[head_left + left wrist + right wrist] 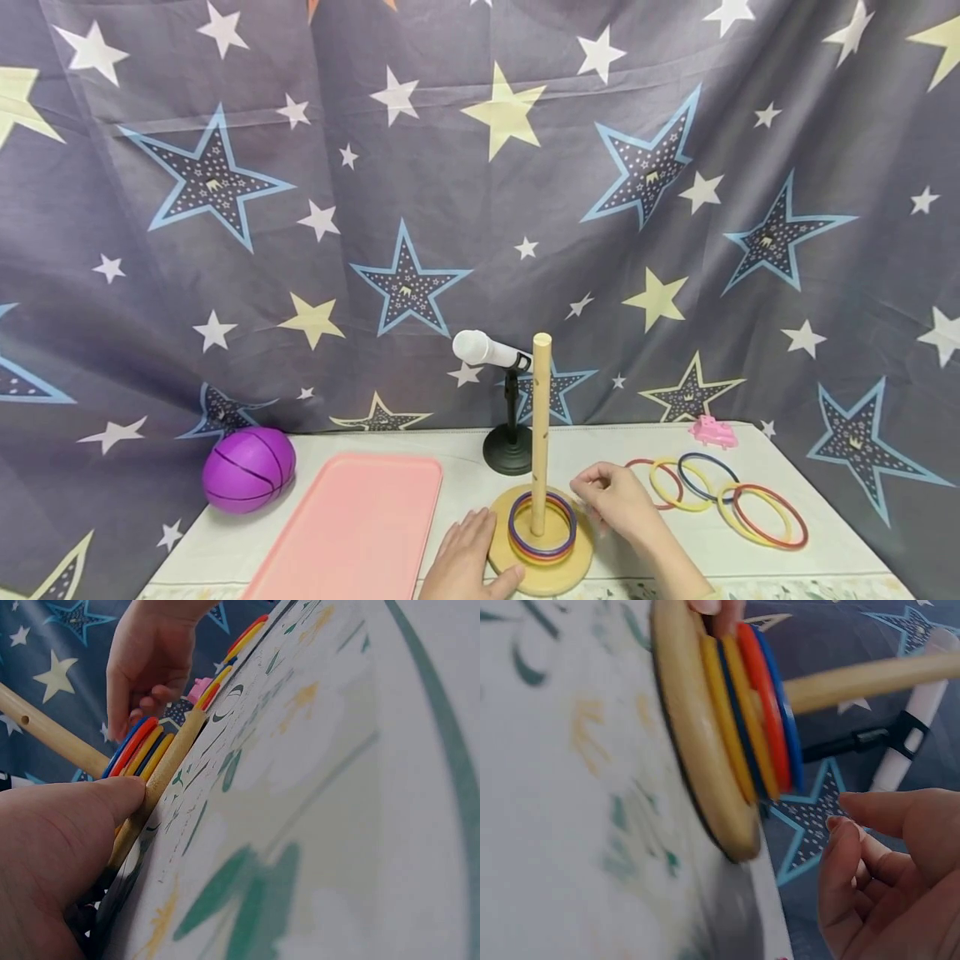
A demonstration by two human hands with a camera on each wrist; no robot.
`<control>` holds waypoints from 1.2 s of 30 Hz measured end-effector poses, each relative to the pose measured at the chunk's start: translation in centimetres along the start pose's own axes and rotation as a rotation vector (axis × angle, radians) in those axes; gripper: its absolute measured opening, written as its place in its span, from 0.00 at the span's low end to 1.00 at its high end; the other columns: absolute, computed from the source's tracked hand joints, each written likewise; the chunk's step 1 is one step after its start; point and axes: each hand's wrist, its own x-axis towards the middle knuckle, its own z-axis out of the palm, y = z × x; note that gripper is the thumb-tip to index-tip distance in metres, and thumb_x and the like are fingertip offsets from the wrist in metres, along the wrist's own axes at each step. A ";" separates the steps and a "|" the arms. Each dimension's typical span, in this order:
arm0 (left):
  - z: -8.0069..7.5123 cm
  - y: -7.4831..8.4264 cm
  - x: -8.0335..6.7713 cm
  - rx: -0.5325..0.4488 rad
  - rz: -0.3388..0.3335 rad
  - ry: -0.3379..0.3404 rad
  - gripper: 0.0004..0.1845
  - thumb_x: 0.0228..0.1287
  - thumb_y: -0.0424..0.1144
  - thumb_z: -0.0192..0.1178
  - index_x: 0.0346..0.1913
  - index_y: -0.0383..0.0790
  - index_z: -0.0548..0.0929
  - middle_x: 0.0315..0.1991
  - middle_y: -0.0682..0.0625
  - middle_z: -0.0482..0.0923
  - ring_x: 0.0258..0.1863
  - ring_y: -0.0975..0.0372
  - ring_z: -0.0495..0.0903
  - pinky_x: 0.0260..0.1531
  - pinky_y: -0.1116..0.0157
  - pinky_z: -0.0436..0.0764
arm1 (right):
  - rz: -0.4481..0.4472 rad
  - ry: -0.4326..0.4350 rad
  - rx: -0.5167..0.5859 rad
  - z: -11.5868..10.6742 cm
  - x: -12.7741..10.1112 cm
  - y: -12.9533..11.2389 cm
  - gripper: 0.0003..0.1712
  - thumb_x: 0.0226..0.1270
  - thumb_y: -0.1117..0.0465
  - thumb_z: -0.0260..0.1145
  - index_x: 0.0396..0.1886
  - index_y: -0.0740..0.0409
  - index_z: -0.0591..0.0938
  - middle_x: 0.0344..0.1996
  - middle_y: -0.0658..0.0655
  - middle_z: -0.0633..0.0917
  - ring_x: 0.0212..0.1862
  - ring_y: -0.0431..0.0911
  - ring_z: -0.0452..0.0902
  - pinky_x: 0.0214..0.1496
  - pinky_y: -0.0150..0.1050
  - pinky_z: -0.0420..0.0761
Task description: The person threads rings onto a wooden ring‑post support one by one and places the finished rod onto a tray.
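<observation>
— Four or so rings (pixel 542 527) sit stacked on the round wooden base (pixel 542 572), threaded over the upright peg (pixel 541 433); blue on top, then red, yellow beneath. They lie between the two hands.

— And the hands?

— The left hand (pixel 471 567) rests flat at the base's near-left rim, thumb pressed against the wood, fingers straight. The right hand (pixel 617 500) hovers just past the base's right edge, fingers loosely curled, grasping nothing.

— Any container?

— A pink tray (pixel 352 525), left of the left hand, smooth plastic with rounded corners.

— Room to move?

— Beyond the right hand five loose rings (pixel 720 492) overlap on the cloth; farther on, a small pink toy (pixel 712 431). The base stands close to the table's near edge. Behind the peg is a white microphone (pixel 487 350) on a black stand; far left, a purple ball (pixel 249 469).
</observation>
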 end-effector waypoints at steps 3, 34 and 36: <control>-0.1 0.0 0.1 -0.016 0.003 -0.007 0.55 0.72 0.71 0.63 0.79 0.22 0.70 0.79 0.29 0.69 0.81 0.34 0.64 0.80 0.31 0.59 | 0.003 0.049 -0.020 -1.1 0.1 -0.2 0.07 0.75 0.61 0.76 0.41 0.61 0.89 0.21 0.53 0.78 0.19 0.43 0.71 0.19 0.34 0.74; -0.6 1.1 -0.3 0.062 0.034 0.044 0.51 0.74 0.67 0.65 0.78 0.23 0.72 0.79 0.29 0.70 0.81 0.35 0.65 0.80 0.32 0.60 | 0.019 0.279 -0.078 -9.3 0.7 3.2 0.28 0.78 0.58 0.75 0.68 0.72 0.83 0.51 0.66 0.88 0.30 0.44 0.85 0.28 0.36 0.87; -0.7 1.3 -0.3 0.068 0.041 0.054 0.51 0.75 0.67 0.65 0.78 0.24 0.72 0.78 0.29 0.70 0.80 0.34 0.65 0.79 0.31 0.60 | 0.024 0.281 -0.083 -9.7 0.8 3.5 0.30 0.78 0.58 0.75 0.70 0.71 0.81 0.58 0.70 0.86 0.30 0.43 0.85 0.29 0.36 0.88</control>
